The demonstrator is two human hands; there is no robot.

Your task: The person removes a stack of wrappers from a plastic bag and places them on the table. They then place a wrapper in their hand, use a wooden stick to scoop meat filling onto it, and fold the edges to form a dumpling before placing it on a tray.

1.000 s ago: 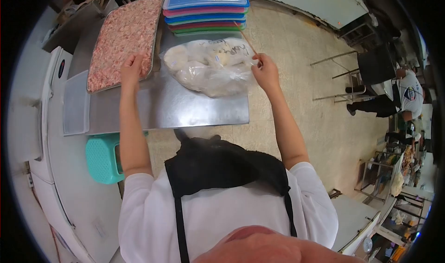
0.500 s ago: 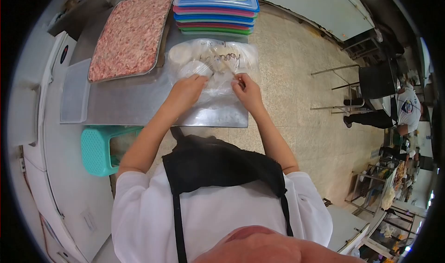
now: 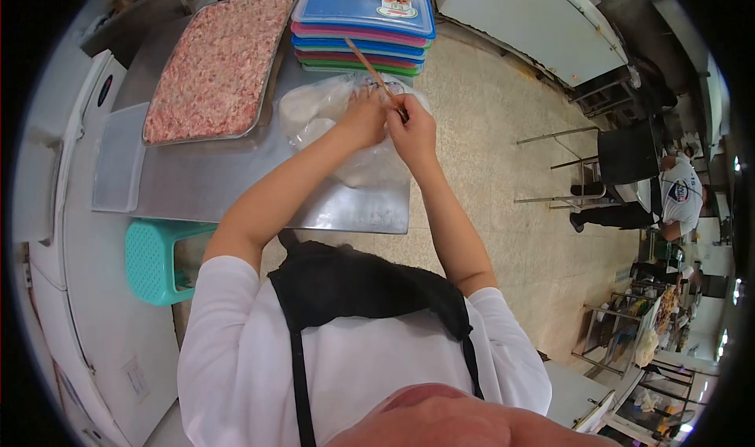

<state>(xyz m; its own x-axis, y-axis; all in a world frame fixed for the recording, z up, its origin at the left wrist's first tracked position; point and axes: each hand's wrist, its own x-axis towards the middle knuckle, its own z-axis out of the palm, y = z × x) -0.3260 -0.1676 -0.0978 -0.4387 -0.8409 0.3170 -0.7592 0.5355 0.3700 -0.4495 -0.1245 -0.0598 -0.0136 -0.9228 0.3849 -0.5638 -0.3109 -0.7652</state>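
Note:
A clear plastic bag (image 3: 314,101) holding white rounded pieces lies at the right end of the steel table (image 3: 212,183). Dark handwriting on its film is partly covered by my hands. My left hand (image 3: 365,123) is on the bag, its fingers bent into the film. Close beside it, my right hand (image 3: 413,124) is closed around the lower end of a thin brown stick (image 3: 363,58). The stick slants up and to the left over the bag, its upper end in front of the stacked lids. My fingertips are partly hidden where the hands meet.
A tray of ground meat (image 3: 220,69) lies at the left. Beyond the bag are stacked coloured lids (image 3: 362,6). A clear plastic container (image 3: 118,160) and a turquoise stool (image 3: 153,266) are near the white fridge. At the right, a person (image 3: 680,195) is near a black chair (image 3: 629,152).
My hands have come together over the bag, the left moving right and upward. The brown stick, earlier low over the bag, now points up toward the lids.

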